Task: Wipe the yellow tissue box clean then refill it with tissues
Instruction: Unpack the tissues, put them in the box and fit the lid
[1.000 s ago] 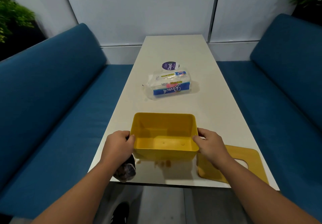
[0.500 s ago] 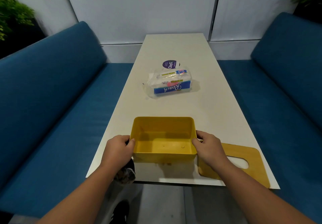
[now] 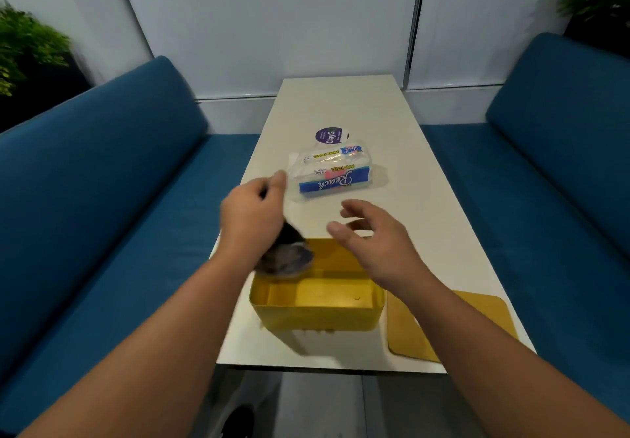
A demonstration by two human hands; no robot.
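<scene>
The open-topped yellow plastic tissue box [image 3: 317,304] stands empty at the near end of the long white table [image 3: 402,178]; its flat yellow lid [image 3: 453,325] lies just beside it on the right. The box appears rigid, light and smooth-walled; grasp it by its two short ends. The clear plastic tissue pack with blue label [image 3: 332,173] lies farther along the table; it is likely soft and compressible, so take it by its long sides. The left hand [image 3: 254,212] grips a dark crumpled cloth [image 3: 286,256] above the box. The right hand [image 3: 375,239] hovers spread, holding nothing.
</scene>
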